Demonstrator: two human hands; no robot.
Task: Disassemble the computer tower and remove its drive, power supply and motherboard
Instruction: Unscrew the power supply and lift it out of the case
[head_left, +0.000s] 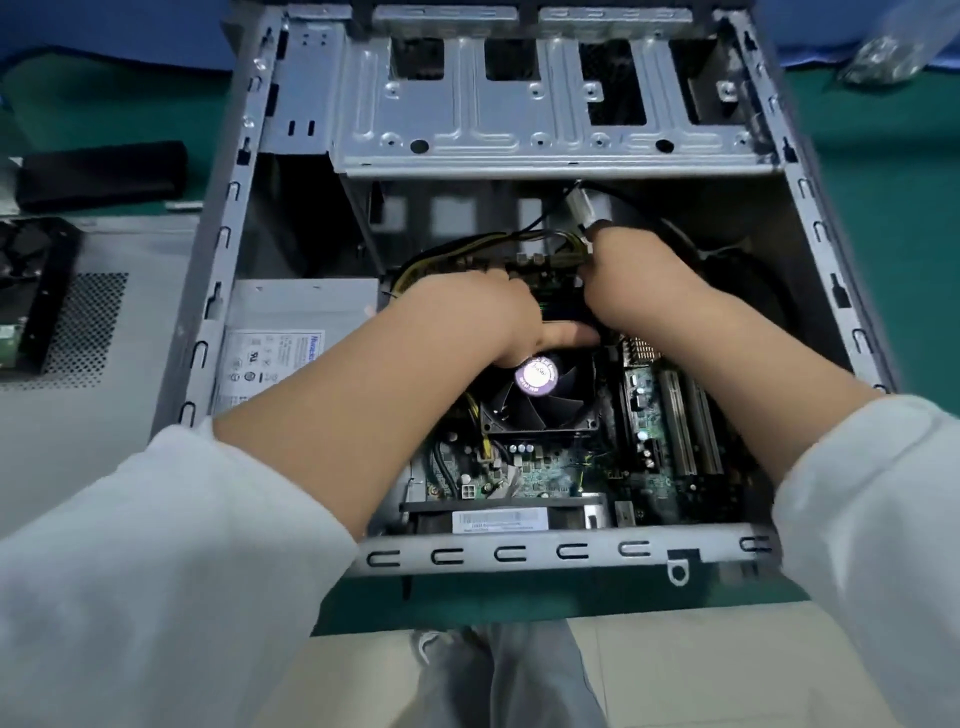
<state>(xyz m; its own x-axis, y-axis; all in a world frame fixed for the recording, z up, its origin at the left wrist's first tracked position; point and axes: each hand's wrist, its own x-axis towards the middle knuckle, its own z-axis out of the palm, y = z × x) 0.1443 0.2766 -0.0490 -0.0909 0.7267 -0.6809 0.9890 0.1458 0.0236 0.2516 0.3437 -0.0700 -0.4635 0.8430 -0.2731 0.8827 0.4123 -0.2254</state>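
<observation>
The open grey computer tower lies on its side before me. Inside, the green motherboard carries a black CPU fan with a purple sticker. The silver power supply sits at the case's left. My left hand reaches in above the fan, thumb stretched right along a dark part. My right hand is curled beside it at the yellow-and-black cable bundle. What the fingers hold is hidden between the two hands. An empty metal drive cage spans the far end.
The removed grey side panel lies at left with a black-framed drive on it. A black box lies behind them. A clear plastic bag sits at far right on the green mat.
</observation>
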